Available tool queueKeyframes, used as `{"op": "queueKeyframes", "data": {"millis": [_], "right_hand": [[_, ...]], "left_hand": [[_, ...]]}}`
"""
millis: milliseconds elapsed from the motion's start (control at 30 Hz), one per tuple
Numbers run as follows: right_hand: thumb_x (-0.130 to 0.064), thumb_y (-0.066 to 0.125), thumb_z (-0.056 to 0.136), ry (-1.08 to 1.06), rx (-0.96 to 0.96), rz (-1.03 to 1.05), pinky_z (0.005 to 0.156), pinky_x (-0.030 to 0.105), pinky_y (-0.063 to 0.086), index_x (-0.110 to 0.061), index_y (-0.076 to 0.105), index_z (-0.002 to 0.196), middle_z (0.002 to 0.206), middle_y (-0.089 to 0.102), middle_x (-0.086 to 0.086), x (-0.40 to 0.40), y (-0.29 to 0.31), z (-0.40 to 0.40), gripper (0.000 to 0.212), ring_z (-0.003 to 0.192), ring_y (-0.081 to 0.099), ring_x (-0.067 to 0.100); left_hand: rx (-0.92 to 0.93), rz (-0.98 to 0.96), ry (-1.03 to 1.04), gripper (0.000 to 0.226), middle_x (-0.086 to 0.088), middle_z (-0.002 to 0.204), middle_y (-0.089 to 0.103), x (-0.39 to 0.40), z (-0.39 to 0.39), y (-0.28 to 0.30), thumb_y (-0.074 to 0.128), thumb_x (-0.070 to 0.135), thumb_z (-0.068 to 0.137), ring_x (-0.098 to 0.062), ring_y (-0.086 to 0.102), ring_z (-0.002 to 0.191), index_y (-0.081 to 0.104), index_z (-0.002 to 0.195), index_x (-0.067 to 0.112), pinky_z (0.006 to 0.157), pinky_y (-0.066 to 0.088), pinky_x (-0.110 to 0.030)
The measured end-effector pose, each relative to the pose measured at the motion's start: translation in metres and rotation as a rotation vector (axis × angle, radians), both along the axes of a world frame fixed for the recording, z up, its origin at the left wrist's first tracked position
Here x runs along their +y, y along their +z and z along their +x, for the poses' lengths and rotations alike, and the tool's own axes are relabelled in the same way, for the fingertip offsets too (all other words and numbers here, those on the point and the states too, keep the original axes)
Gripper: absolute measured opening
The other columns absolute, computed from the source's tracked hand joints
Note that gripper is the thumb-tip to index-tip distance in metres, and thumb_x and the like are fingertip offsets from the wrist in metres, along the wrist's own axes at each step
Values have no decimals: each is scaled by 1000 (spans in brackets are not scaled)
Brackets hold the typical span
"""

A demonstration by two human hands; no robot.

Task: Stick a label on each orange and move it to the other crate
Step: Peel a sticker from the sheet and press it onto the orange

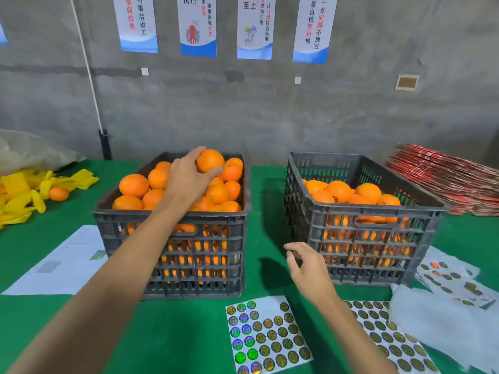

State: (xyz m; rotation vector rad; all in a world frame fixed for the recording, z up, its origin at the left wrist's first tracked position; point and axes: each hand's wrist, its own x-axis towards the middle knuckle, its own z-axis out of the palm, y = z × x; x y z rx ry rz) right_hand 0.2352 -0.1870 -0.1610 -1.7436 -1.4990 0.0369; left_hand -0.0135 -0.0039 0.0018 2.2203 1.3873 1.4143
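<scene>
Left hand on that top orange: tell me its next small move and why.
Probably lift the round orange clear of the full black plastic crate and bring it toward the right hand. The left hand already curls round it, while the right hand waits with pinched fingertips above the sheet of round holographic labels.

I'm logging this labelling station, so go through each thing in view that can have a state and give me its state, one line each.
left hand: grips an orange atop the pile
right hand: fingers curled, pinched together; label not visible
left crate: heaped full of oranges
right crate: partly filled
near label sheet: some stickers missing
right label sheet: mostly full, arm covers part
loose orange: lies among yellow wrappers
</scene>
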Motion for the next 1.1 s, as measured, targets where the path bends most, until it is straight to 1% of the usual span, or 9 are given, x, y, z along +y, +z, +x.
{"op": "queueKeyframes", "data": {"millis": [100,267,400,500,600,667,767,1000,1100], "right_hand": [[-16,60,101,-8,21,-195,89,27,52,-12,74,115,114,69,1,-11,-27,2,20,93,64,11],[-41,65,97,17,-5,-401,72,27,53,-27,76,115,110,61,-8,-35,-65,1,25,68,54,2],[-53,66,94,44,-52,-454,98,36,48,-26,69,129,116,56,-7,-46,-84,0,44,106,56,13],[-51,63,96,47,-97,-425,102,39,43,-24,68,132,120,55,-4,-48,-89,0,45,115,52,19],[-49,62,97,30,-147,-408,96,36,43,-23,70,129,116,56,-3,-46,-92,-1,41,110,50,19],[-48,61,98,22,-172,-389,92,35,41,-22,71,125,111,56,-4,-44,-95,-2,38,106,50,18],[-45,61,99,11,-175,-352,89,34,41,-23,74,119,105,56,-5,-42,-97,-2,33,101,50,17],[-35,57,102,-58,-218,-261,76,31,45,-19,76,99,94,59,-5,-41,-102,-6,25,84,53,15],[-34,58,102,-129,1,-163,73,34,50,-20,73,93,92,56,-9,-43,-95,-12,23,78,56,8]], "left_hand": [[-104,80,-84,71,-3,93,70,-47,11,-5,77,60,81,-21,61,91,58,142,29,86,53,-38],[-203,161,-238,68,19,113,56,-120,34,-47,81,50,82,-13,55,100,56,143,34,85,45,-14],[-167,101,-358,67,52,116,37,-161,44,-122,72,59,82,0,46,93,49,144,48,83,36,0],[-129,-168,-380,68,35,109,46,-173,51,-185,71,64,81,4,52,94,41,143,62,82,41,-7],[-171,-501,-352,75,18,95,62,-173,59,-232,78,61,79,1,62,80,50,146,45,76,51,-18],[-299,-641,-367,79,21,93,70,-172,64,-252,83,52,79,4,69,78,54,148,29,71,53,-13],[-335,-692,-358,77,23,100,72,-168,66,-265,85,45,79,4,73,84,55,146,24,72,53,-9],[-221,-644,-326,75,20,105,72,-170,66,-272,81,57,78,5,70,88,52,145,36,81,57,-18],[-263,-650,-325,74,20,101,72,-169,65,-273,80,58,78,4,70,86,53,144,36,72,53,-10]]}}
